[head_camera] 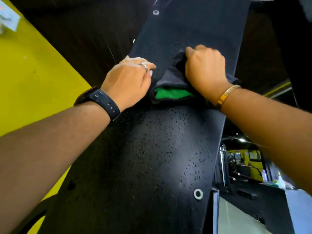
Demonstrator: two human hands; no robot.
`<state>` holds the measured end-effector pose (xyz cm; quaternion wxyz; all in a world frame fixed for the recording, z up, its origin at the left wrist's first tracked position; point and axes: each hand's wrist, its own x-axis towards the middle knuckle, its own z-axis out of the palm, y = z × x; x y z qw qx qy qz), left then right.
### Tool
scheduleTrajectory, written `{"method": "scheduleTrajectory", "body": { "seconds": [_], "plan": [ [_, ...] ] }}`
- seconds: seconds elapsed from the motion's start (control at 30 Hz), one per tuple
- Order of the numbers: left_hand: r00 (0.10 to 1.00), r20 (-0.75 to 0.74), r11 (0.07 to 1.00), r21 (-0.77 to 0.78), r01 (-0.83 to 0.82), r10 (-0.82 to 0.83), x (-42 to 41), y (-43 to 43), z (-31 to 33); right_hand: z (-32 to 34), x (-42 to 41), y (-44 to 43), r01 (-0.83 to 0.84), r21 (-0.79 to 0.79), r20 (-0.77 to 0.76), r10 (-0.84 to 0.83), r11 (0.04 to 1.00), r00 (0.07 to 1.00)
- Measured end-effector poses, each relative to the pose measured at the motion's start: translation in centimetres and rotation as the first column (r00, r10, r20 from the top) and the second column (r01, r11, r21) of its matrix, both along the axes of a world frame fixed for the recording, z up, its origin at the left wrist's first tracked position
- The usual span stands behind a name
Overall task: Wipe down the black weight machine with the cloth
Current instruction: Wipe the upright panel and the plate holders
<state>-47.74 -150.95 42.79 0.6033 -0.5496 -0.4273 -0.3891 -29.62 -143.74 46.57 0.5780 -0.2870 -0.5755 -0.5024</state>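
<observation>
Okay, my right hand [205, 68] grips the cloth [170, 80] on the wet weight machine [160, 149]; left hand [128, 80] rests flat alongside.

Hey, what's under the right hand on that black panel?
A dark cloth, green showing at its near fold, gripped by the right hand against the droplet-covered black panel. The panel surface beneath the cloth is hidden.

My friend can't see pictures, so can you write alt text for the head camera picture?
A right hand grips a dark cloth with a green inside against the black weight machine, whose panel is speckled with water droplets. The left hand, wearing a black watch, rests on the panel beside it. A yellow wall is at left.
</observation>
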Motion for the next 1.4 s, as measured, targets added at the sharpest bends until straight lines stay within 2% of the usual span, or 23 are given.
{"method": "scheduleTrajectory", "body": {
  "seconds": [0.1, 0.17, 0.3, 0.4, 0.5, 0.6, 0.67, 0.73, 0.8, 0.9, 0.97, 1.0, 1.1, 1.27, 1.4],
  "plan": [
    [0.998, -0.041, 0.999, 0.005, 0.043, -0.043, -1.0, 0.3, -0.2, -1.5, -1.1, -0.6, -0.159, -0.009, -0.043, 0.158, 0.987, 0.986],
    [0.996, -0.065, 0.998, 0.021, 0.066, -0.065, -1.7, 0.6, -0.2, -3.0, -1.4, -1.3, -0.266, -0.099, -0.09, 0.258, 0.959, 0.962],
    [0.993, -0.074, 0.995, 0.036, 0.092, -0.089, -2.8, 1.1, 0.7, -5.1, -3.1, -1.9, 0.009, -0.331, -0.091, -0.041, 0.944, 0.995],
    [0.991, -0.036, 0.991, 0.033, 0.131, -0.13, -3.6, 1.2, 1.9, -4.9, -3.7, -1.4, 0.026, -0.39, -0.063, -0.054, 0.921, 0.997],
    [0.988, -0.021, 0.988, 0.016, 0.155, -0.155, -4.4, 1.4, 3.1, -4.4, -3.6, -1.1, -0.034, -0.346, -0.062, 0.014, 0.938, 0.998],
    [0.986, 0.021, 0.986, -0.006, 0.165, -0.165, -4.7, 2.2, 3.8, -4.4, -4.0, -0.9, -0.07, -0.19, -0.051, 0.062, 0.979, 0.997],
    [0.983, 0.071, 0.985, -0.016, 0.17, -0.169, -4.7, 3.0, 4.0, -4.6, -4.7, -0.7, -0.143, -0.096, 0.019, 0.145, 0.985, 0.989],
    [0.974, 0.135, 0.982, -0.016, 0.187, -0.183, -4.8, 3.6, 4.1, -4.5, -5.3, -0.7, -0.163, -0.083, 0.143, 0.174, 0.983, 0.974],
    [0.958, 0.196, 0.977, -0.002, 0.215, -0.211, -4.8, 4.0, 4.3, -3.8, -5.3, -0.8, -0.108, -0.066, 0.286, 0.122, 0.992, 0.95],
    [0.934, 0.25, 0.964, -0.005, 0.264, -0.255, -4.9, 4.2, 4.6, -1.8, -5.0, -1.1, 0.108, -0.009, 0.387, -0.096, 0.994, 0.917],
    [0.929, 0.274, 0.965, -0.015, 0.263, -0.249, -4.9, 4.3, 4.6, 0.2, -5.0, -1.3, 0.219, -0.093, 0.373, -0.17, 0.971, 0.912],
    [0.934, 0.27, 0.968, -0.018, 0.249, -0.235, -4.8, 4.3, 4.4, 1.3, -5.1, -1.4, 0.221, -0.158, 0.355, -0.154, 0.962, 0.922],
    [0.954, 0.237, 0.981, -0.019, 0.191, -0.182, -4.9, 4.4, 4.2, 4.6, -5.8, -1.7, 0.11, -0.249, 0.272, -0.04, 0.962, 0.961],
    [0.961, 0.228, 0.986, -0.029, 0.166, -0.156, -5.0, 4.3, 4.4, 8.6, -7.5, -1.8, 0.002, -0.258, 0.041, 0.009, 0.966, 0.999],
    [0.959, 0.232, 0.983, -0.052, 0.177, -0.161, -5.1, 3.9, 4.0, 7.4, -8.7, -1.8, -0.006, -0.21, 0.081, 0.024, 0.978, 0.996]
  ]
}}
